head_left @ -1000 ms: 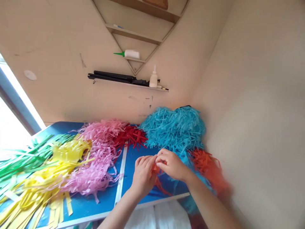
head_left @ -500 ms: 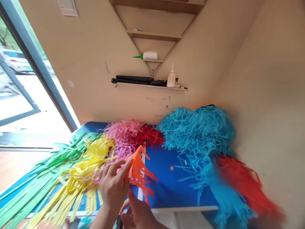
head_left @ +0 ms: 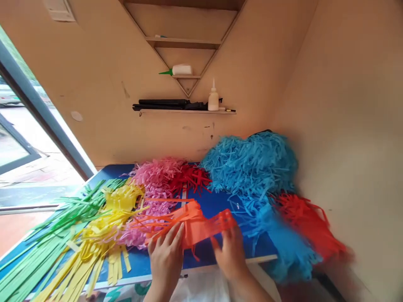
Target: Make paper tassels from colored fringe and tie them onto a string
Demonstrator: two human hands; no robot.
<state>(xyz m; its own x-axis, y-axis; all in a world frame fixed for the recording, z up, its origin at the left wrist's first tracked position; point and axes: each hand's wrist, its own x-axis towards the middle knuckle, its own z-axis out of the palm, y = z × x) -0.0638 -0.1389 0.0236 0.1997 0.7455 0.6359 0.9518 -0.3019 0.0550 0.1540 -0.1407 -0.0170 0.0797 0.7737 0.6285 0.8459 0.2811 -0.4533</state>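
Note:
An orange fringed paper strip [head_left: 195, 224] is stretched sideways just above the blue table [head_left: 217, 201], near its front edge. My left hand [head_left: 166, 256] pinches its left part with fingers pressed against the paper. My right hand [head_left: 229, 253] grips its right end, fingers curled behind the strip. Loose orange fringes trail to the left over the pink paper pile [head_left: 151, 184].
Heaps of cut paper cover the table: green [head_left: 47, 235] and yellow [head_left: 103, 226] at left, red [head_left: 189, 178] at the back, a big light-blue mound [head_left: 252, 163] and a red-orange heap [head_left: 308, 226] by the right wall. A wall shelf holds a glue bottle [head_left: 213, 98].
The orange strip, bunched up in my left hand before, is now spread out between both hands. My right hand rose from below and took its right end. The view shifted slightly.

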